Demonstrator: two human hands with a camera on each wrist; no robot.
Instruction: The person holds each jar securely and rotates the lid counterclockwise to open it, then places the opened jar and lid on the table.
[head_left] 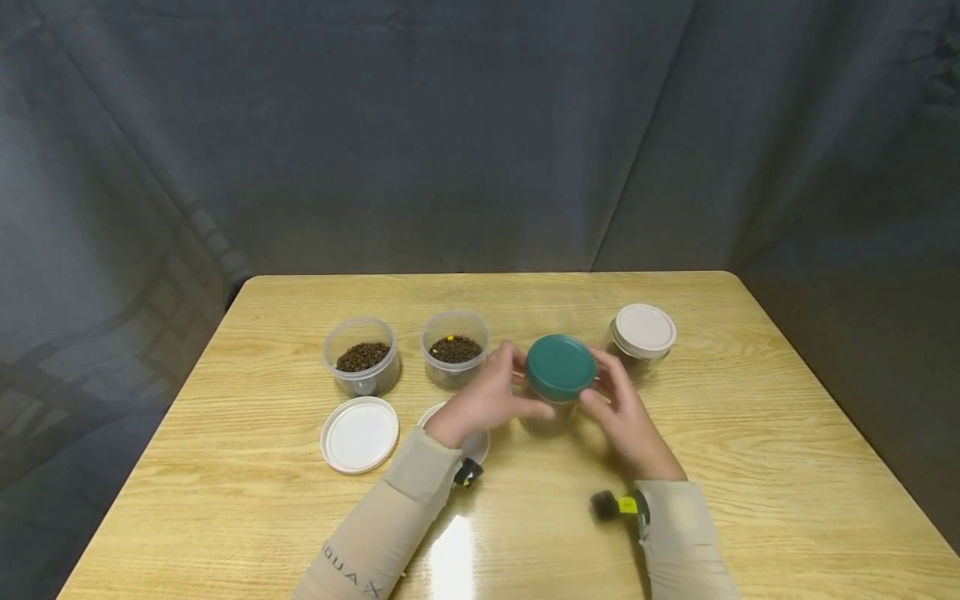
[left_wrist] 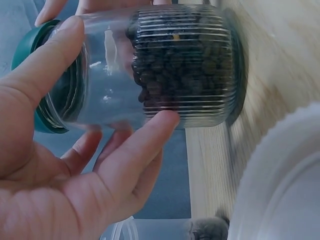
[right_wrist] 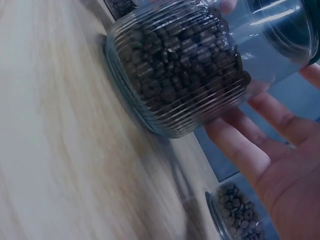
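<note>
A ribbed glass jar [left_wrist: 110,65] with a green lid [head_left: 561,367] stands upright between both hands, close over the table. Dark brown pellets [right_wrist: 175,65] fill its lower part. My left hand [head_left: 491,396] holds the jar from the left, its thumb along the neck below the lid and its fingers against the glass. From the other side my right hand [head_left: 628,421] holds it, fingers spread along the wall. Under the left wrist lies a white lid [head_left: 477,447], partly hidden by the forearm.
Two open clear plastic tubs of brown pellets, the left tub [head_left: 363,357] and the right tub [head_left: 454,350], stand left of the jar. Another white lid [head_left: 360,435] lies before the left one. A jar with a white lid [head_left: 643,332] is behind my right hand on the wooden table [head_left: 780,467].
</note>
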